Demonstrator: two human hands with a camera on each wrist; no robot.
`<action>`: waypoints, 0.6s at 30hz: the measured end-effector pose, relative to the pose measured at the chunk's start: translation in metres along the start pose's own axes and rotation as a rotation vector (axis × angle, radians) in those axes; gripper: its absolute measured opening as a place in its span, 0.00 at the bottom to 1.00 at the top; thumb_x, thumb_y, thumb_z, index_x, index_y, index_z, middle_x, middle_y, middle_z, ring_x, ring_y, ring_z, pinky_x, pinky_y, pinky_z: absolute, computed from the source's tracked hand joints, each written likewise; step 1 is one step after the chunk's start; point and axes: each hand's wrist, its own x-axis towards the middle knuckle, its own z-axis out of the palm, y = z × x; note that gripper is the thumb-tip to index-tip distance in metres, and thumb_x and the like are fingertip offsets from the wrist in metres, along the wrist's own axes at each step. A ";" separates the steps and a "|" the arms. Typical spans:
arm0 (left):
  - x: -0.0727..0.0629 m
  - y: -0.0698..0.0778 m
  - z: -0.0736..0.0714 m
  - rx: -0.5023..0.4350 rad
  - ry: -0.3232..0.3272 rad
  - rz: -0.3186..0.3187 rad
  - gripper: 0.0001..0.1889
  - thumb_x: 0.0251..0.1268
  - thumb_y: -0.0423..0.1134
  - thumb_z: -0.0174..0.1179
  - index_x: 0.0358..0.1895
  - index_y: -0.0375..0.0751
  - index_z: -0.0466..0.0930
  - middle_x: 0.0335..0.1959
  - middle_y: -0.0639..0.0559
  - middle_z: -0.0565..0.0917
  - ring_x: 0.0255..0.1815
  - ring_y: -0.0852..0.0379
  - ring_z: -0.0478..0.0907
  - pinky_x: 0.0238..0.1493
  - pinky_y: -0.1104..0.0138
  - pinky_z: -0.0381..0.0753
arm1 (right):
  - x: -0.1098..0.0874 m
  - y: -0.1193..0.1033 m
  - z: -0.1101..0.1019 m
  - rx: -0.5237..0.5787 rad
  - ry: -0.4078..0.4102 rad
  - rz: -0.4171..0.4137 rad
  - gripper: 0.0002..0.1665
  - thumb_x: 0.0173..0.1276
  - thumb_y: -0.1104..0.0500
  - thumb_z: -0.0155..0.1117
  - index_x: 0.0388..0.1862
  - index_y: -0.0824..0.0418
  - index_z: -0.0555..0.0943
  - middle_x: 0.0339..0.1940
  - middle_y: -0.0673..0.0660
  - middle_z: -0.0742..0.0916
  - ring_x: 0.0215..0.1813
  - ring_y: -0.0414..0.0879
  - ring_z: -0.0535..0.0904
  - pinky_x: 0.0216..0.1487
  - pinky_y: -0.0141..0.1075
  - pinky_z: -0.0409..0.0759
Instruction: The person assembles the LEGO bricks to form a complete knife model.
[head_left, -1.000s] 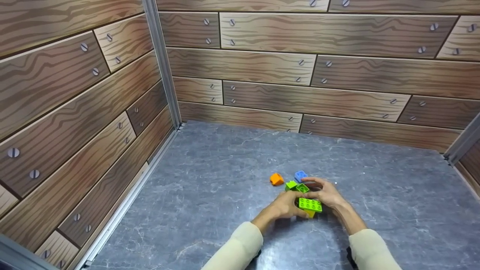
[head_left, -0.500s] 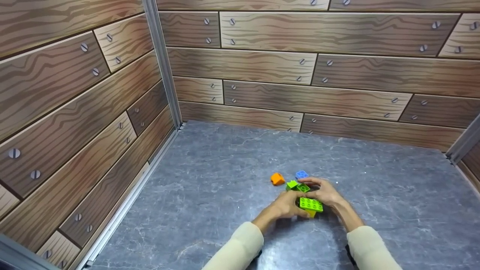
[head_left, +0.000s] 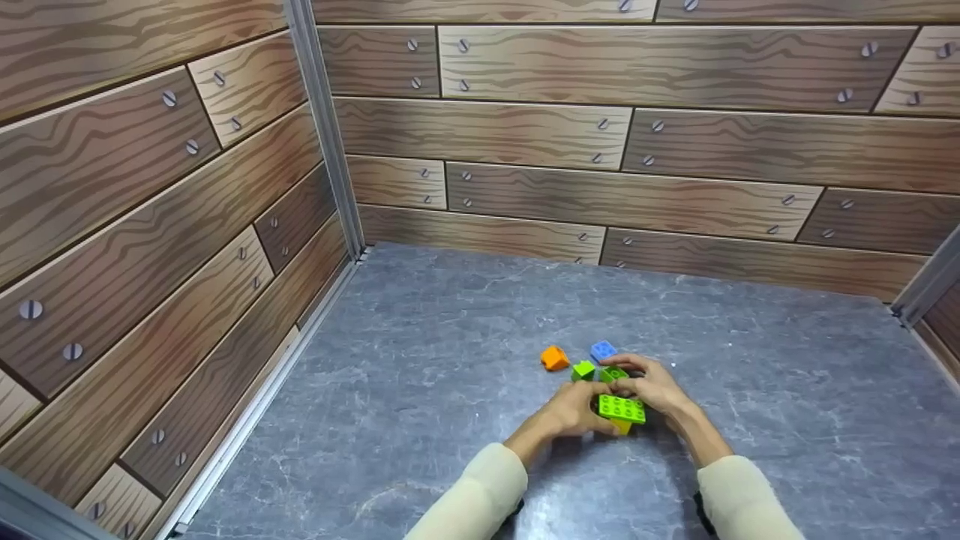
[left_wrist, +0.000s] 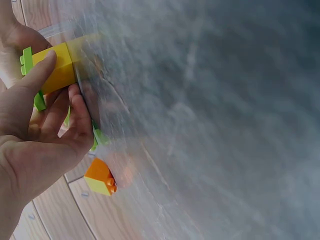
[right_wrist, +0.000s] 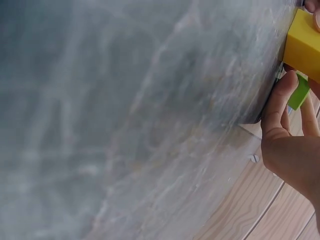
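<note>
My left hand (head_left: pixel 574 411) grips a yellow block (left_wrist: pixel 57 67) between thumb and fingers. A flat lime-green studded brick (head_left: pixel 622 409) sits on top of that block. Just beyond, my right hand (head_left: pixel 654 386) has its thumb and fingers around a small green brick (head_left: pixel 613 373), whose side (right_wrist: pixel 299 92) shows in the right wrist view. A second small green brick (head_left: pixel 583 370) lies by the left fingertips. Near the right index finger is a blue brick (head_left: pixel 602 350). To the left lies an orange brick (head_left: pixel 554 358), its studs facing sideways in the left wrist view.
The grey marbled tabletop (head_left: pixel 420 375) carries all the bricks. Wood-patterned panels stand behind (head_left: pixel 525 135) and on the left, with a metal post (head_left: pixel 326 127) at their corner.
The small green brick at my right hand has shifted right, away from the other small green brick, and turned slightly. My left hand holds the yellow block in about the same place.
</note>
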 end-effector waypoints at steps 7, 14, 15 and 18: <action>-0.001 0.002 -0.002 0.000 -0.016 -0.028 0.18 0.56 0.42 0.80 0.49 0.51 0.86 0.38 0.62 0.85 0.39 0.66 0.77 0.47 0.72 0.76 | -0.007 0.005 -0.006 0.080 0.013 -0.018 0.29 0.73 0.67 0.53 0.73 0.61 0.76 0.73 0.71 0.74 0.53 0.53 0.82 0.50 0.40 0.82; -0.002 0.003 -0.001 -0.031 -0.018 -0.036 0.16 0.56 0.41 0.80 0.46 0.49 0.85 0.35 0.61 0.83 0.36 0.66 0.75 0.44 0.72 0.76 | -0.013 0.007 -0.008 0.219 0.035 -0.039 0.30 0.73 0.70 0.56 0.74 0.68 0.71 0.68 0.71 0.76 0.51 0.50 0.81 0.48 0.35 0.83; -0.002 0.003 -0.001 -0.036 -0.019 -0.034 0.16 0.56 0.41 0.80 0.46 0.49 0.85 0.34 0.61 0.83 0.35 0.66 0.75 0.43 0.72 0.76 | -0.014 0.008 -0.007 0.231 0.046 -0.038 0.30 0.72 0.70 0.57 0.73 0.69 0.71 0.66 0.71 0.77 0.51 0.49 0.81 0.48 0.35 0.83; -0.003 0.003 -0.001 -0.035 -0.019 -0.021 0.16 0.56 0.41 0.80 0.44 0.49 0.84 0.34 0.62 0.82 0.35 0.66 0.74 0.43 0.72 0.76 | -0.017 0.008 -0.008 0.263 0.079 -0.026 0.30 0.72 0.70 0.61 0.72 0.71 0.70 0.65 0.68 0.79 0.52 0.46 0.81 0.49 0.34 0.83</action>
